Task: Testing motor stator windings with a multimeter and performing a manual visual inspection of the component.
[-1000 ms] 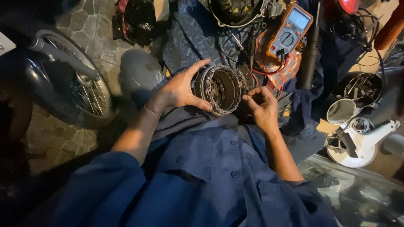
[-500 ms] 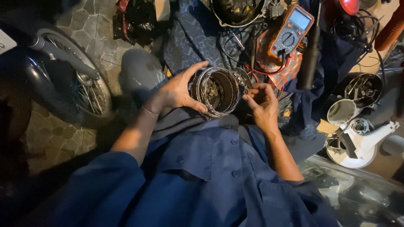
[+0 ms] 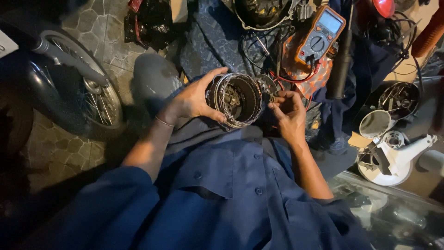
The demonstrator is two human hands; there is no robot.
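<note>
In the head view my left hand (image 3: pixel 196 98) grips a round metal motor stator (image 3: pixel 235 99), a ring wound with wire coils, its hollow facing the camera. My right hand (image 3: pixel 286 111) sits just right of it, fingers pinched on a small part or wire end at the ring's right edge. Both forearms reach out from dark blue sleeves above my lap.
An orange multimeter (image 3: pixel 320 38) with leads lies behind the hands. A motorcycle wheel (image 3: pixel 85 85) stands at the left on paving stones. A white fan housing (image 3: pixel 393 155) and round metal parts (image 3: pixel 397 99) lie at the right, a glass surface (image 3: pixel 384 213) at lower right.
Both hands and the stator have shifted slightly up in view; the grip on the ring is unchanged and the right fingers still work at its right edge.
</note>
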